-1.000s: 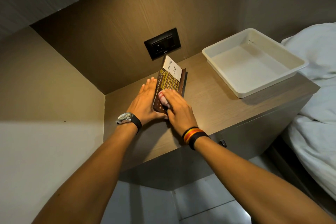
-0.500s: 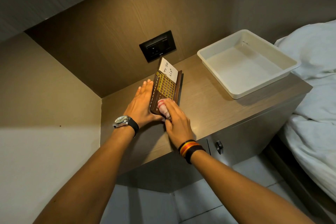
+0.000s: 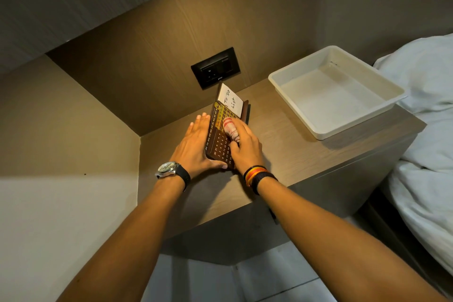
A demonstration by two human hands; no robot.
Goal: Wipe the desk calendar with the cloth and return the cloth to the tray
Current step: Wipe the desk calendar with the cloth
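A dark brown desk calendar [image 3: 219,141] with a white "To Do List" note on its far end lies on the wooden bedside table [image 3: 294,152]. My left hand [image 3: 193,147] lies flat against its left edge, thumb at the near corner. My right hand [image 3: 245,144] presses a bunched white cloth with red stripes [image 3: 230,127] onto the middle of the calendar face. An empty white plastic tray [image 3: 318,127] sits at the right end of the table, apart from the calendar.
A black wall socket [image 3: 215,67] sits on the wooden panel behind the calendar. A bed with white bedding [image 3: 426,144] adjoins the table's right side. A cabinet knob shows below the table front. Tiled floor lies beneath.
My right hand has slid the cloth away from me along the calendar, from its near end to the middle, uncovering the near rows of numbers. My left hand stays against the left edge.
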